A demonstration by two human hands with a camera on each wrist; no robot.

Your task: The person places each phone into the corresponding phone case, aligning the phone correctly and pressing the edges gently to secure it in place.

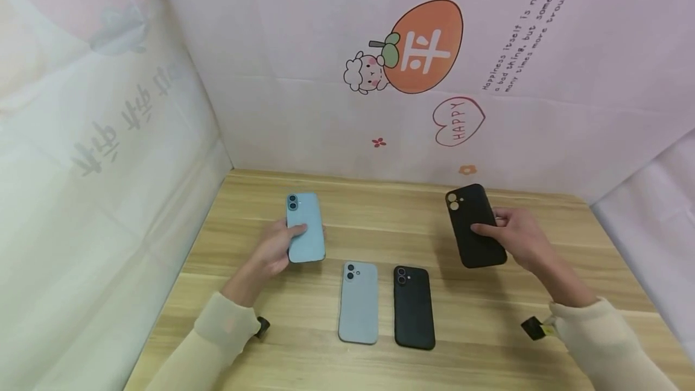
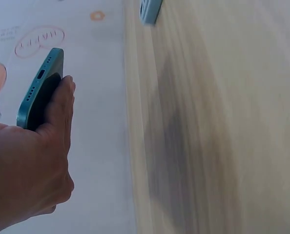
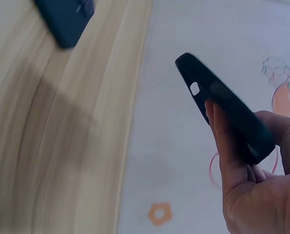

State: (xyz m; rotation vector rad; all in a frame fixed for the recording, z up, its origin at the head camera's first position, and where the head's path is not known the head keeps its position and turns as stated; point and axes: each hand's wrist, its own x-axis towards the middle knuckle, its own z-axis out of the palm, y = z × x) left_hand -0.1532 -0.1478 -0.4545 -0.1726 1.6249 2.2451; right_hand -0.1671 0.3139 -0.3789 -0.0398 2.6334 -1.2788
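Note:
My left hand [image 1: 275, 247] grips a light blue phone [image 1: 307, 240] at the left of the table, thumb across its back and fingers at the far edge. The phone's bottom edge, with port and speaker holes, shows in the left wrist view, where the left hand [image 2: 35, 156] wraps its sides. My right hand [image 1: 518, 235] holds a black phone case [image 1: 473, 234] above the table at the right, thumb on its back. Wood colour shows through its camera holes, and in the right wrist view the black case [image 3: 228, 105] looks hollow inside.
Between the hands, nearer me, a pale grey-blue phone [image 1: 359, 306] and a black phone [image 1: 414, 312] lie camera side up, side by side, on the wooden table [image 1: 282, 355]. A printed cloth [image 1: 304, 101] hangs behind the table, with more cloth at both sides.

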